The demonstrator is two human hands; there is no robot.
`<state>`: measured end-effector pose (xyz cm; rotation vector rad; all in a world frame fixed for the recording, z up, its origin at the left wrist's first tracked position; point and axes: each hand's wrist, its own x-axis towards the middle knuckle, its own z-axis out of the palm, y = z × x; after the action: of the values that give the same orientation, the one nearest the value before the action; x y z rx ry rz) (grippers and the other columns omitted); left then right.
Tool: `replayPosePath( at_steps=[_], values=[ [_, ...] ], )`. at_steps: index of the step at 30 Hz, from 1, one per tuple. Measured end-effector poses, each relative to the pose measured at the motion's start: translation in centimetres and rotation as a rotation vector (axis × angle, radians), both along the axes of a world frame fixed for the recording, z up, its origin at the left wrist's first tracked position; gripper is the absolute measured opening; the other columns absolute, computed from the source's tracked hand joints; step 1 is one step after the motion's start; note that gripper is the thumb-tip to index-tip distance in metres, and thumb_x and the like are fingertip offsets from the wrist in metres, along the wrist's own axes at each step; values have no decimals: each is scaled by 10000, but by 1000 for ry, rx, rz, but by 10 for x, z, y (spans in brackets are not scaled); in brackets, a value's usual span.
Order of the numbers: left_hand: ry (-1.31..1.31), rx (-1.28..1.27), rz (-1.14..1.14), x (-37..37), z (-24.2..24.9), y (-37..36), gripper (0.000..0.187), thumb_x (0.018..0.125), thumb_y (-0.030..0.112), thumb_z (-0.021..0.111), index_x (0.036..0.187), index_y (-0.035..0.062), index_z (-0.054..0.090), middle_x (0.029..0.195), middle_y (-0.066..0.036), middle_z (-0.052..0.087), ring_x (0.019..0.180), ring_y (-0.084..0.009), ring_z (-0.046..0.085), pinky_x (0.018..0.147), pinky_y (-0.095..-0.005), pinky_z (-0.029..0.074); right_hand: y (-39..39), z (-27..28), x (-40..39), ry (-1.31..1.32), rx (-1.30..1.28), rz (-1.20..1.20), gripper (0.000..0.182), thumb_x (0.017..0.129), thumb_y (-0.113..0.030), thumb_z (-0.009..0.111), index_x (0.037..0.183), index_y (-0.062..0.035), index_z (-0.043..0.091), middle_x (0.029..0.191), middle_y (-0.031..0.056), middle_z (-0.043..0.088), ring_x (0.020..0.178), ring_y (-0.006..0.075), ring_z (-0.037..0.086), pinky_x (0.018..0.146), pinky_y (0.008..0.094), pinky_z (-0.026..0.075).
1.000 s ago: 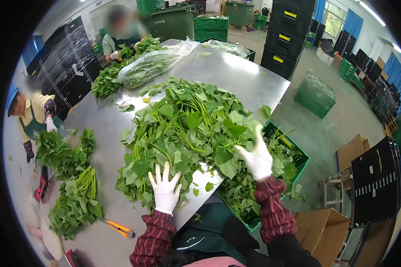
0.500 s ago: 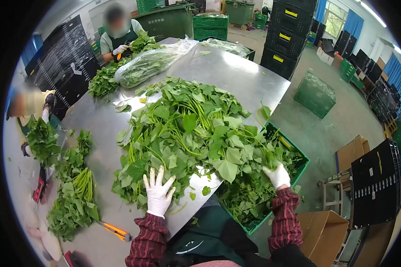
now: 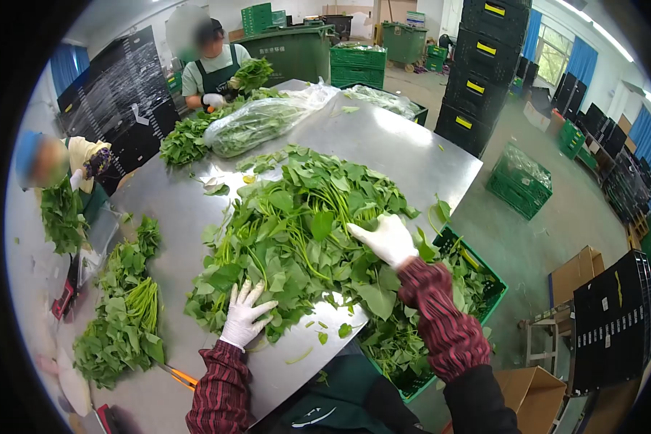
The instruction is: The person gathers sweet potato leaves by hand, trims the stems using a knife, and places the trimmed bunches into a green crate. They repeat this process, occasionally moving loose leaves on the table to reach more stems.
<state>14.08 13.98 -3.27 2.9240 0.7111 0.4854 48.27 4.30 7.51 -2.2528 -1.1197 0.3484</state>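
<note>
A large heap of leafy green stems (image 3: 304, 217) covers the near part of the metal table. My left hand (image 3: 247, 316), in a white glove, lies on the heap's near left edge with fingers spread. My right hand (image 3: 389, 240), gloved too, is over the right side of the heap; its thumb stands apart from the other fingers, which are partly hidden, and I see nothing held. Below my right forearm, a green crate (image 3: 493, 300) full of the same leaves stands against the table corner. An orange-handled knife (image 3: 181, 376) lies left of my left sleeve, partly covered by it.
A bundle of greens (image 3: 126, 318) lies at the table's left, and a filled plastic bag (image 3: 267, 123) toward the back. Two people (image 3: 213, 72) handle greens across the table and at the left. Stacked black crates (image 3: 477, 72) and a green crate (image 3: 519, 181) stand beyond the table.
My right hand has moved from the crate up and left onto the heap. The left hand stays at the heap's edge, shifted slightly, its sleeve now partly over the knife. The view has tilted a little.
</note>
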Motion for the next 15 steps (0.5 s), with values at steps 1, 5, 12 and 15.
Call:
replayPosePath(
  at_steps=[1, 5, 12, 15],
  values=[
    [-3, 19, -11, -1, -2, 2, 373, 682, 234, 713, 1049, 256, 650, 1342, -100, 431, 1263, -363, 340, 1050, -553, 211, 18, -5, 0, -7, -91, -42, 746, 665, -616, 660, 754, 122, 605, 805, 259, 625, 776, 325, 638, 677, 365, 502],
    [-19, 24, 10, -1, -6, 0, 386, 666, 216, 721, 1044, 257, 649, 1350, -88, 423, 1275, -351, 328, 1057, -555, 200, 62, 1, -2, -68, -331, -33, 828, 687, -752, 498, 843, 46, 656, 904, 193, 649, 865, 275, 641, 743, 313, 504],
    [-20, -10, 34, 1, -3, -7, 432, 645, 186, 725, 1063, 263, 645, 1355, -94, 412, 1284, -352, 306, 1050, -576, 194, 88, -19, 31, 145, -335, -2, 599, 637, -515, 641, 915, 15, 661, 968, 207, 644, 914, 304, 623, 793, 338, 482],
    [-15, -17, 48, -1, -4, -6, 452, 647, 174, 716, 1080, 271, 633, 1360, -82, 410, 1280, -348, 314, 1036, -587, 213, 96, -57, 60, 212, -131, -102, 538, 603, -454, 691, 834, 31, 662, 869, 190, 661, 813, 278, 632, 745, 330, 478]
  ],
)
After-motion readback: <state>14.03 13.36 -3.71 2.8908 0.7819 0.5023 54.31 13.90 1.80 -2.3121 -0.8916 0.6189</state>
